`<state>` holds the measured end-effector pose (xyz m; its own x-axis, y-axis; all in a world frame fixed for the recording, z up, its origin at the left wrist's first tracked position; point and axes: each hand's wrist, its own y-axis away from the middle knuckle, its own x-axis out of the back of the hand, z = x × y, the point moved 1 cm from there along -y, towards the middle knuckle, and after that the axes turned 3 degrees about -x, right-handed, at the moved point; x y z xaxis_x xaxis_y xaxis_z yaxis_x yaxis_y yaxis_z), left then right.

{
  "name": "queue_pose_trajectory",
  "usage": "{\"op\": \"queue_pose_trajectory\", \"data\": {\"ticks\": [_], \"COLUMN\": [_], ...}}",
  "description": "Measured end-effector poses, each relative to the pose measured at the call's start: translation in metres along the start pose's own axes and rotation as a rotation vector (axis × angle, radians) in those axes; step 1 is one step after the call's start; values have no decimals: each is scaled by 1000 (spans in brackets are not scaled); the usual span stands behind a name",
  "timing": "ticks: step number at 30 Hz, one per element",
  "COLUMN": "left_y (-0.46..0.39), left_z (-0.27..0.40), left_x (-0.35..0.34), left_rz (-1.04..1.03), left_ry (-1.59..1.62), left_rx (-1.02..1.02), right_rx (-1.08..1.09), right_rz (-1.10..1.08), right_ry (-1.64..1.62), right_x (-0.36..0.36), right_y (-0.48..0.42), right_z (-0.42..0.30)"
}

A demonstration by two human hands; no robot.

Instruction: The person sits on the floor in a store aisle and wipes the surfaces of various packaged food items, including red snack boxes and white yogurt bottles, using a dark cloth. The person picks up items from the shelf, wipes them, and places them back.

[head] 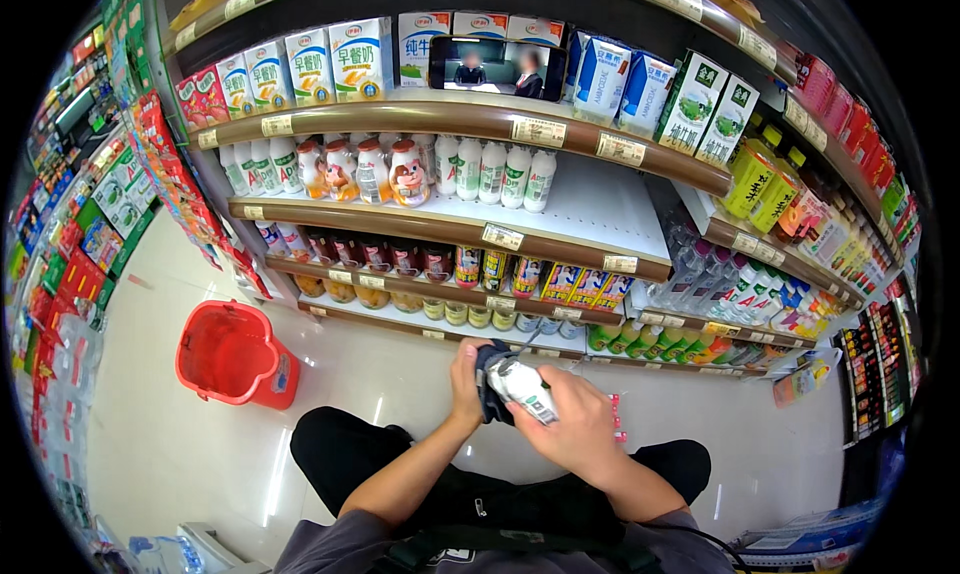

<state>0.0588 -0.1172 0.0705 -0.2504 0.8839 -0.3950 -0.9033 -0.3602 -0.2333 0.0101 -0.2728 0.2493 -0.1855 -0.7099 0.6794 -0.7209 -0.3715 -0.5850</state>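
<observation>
Above my lap, my left hand [468, 379] grips a dark cloth [493, 405], which is bunched around one end of a small white plastic bottle [521, 388]. My right hand [574, 416] holds the same bottle by its other end, fingers and thumb on its sides. The bottle is tilted and bears green marks. On the shelf in front, a row of similar white bottles [492, 172] stands beside bottles with red caps and cartoon faces [408, 173]. A smartphone [498, 68] leans sideways against milk cartons on the shelf above, its screen lit.
A red plastic bucket [225, 353] stands on the tiled floor to the left. Lower shelves hold dark jars [405, 261], cans and green drink bottles [645, 341]. The brown shelf edge [450, 227] juts out ahead of my hands. Hanging red packets [176, 176] line the shelf's left end.
</observation>
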Motion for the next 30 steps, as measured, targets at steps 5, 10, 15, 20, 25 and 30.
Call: {"op": "queue_pose_trajectory", "data": {"ticks": [5,10,15,20,25,30], "left_y": [5,15,34,14,5,6], "left_z": [-16,0,45,79,101,75], "left_x": [-14,-21,-22,-24,-30,-13], "left_rz": [-28,-19,67,63,-61,-25], "left_ry": [-14,-131,-84,-241,-787,-529], "left_rx": [-18,-13,118,-9,-252,-312], "right_rx": [-73,-163,-157,-105,-118,-216], "right_rz": [-55,-165,-332,-490,-635,-440], "right_ry": [-5,-45,-83,-40,30,-113], "right_x": [18,24,9,-33,-53,-40], "right_y": [-3,-9,-17,-14,-1,-7], "right_z": [4,8,11,24,32,35]}}
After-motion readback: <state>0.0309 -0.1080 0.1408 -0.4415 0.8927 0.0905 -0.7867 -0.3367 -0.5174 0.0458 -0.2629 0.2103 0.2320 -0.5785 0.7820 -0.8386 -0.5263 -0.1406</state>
